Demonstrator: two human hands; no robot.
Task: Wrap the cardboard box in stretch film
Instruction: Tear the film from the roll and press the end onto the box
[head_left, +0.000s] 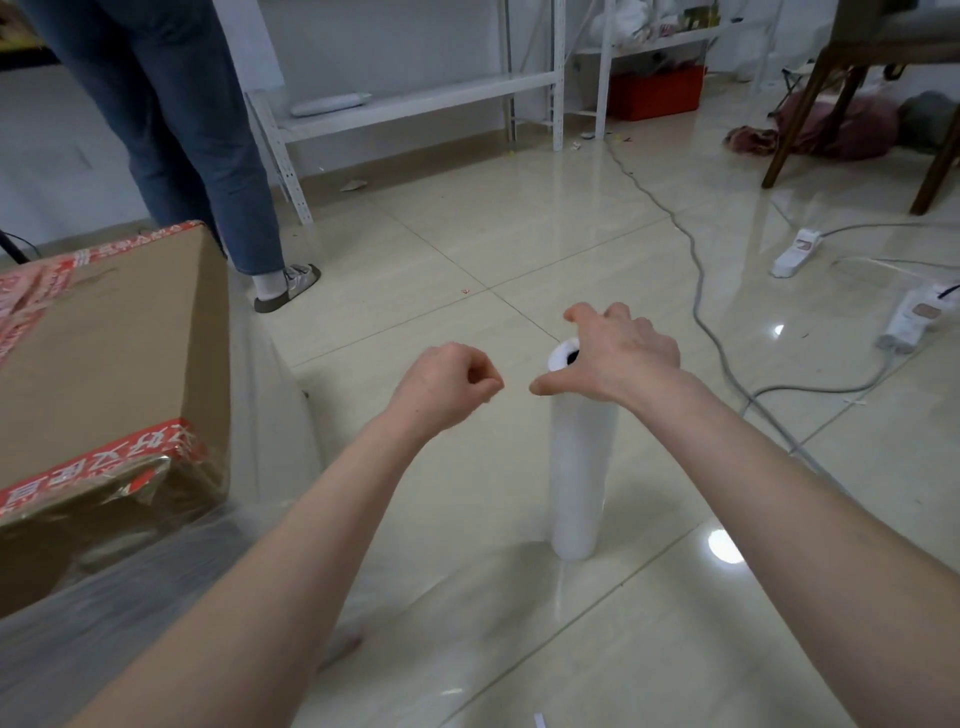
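A brown cardboard box (104, 358) with red printed tape stands on the floor at the left. Clear stretch film (270, 415) hangs off its near corner and spreads over the floor below my arms. The white film roll (579, 467) stands upright in the middle of the floor. My right hand (618, 353) rests on the roll's top end, with fingers spread and thumb pointing left. My left hand (447, 387) hovers just left of the roll, closed in a fist. Its thumb pinches against the forefinger, apparently on the thin film's upper edge, which barely shows.
A person in jeans (208, 156) stands behind the box. White metal shelving (415, 98) lines the back wall. A grey cable (701, 291) and two power strips (795, 254) lie on the tiles at the right. Wooden chair legs (800, 124) stand at the far right.
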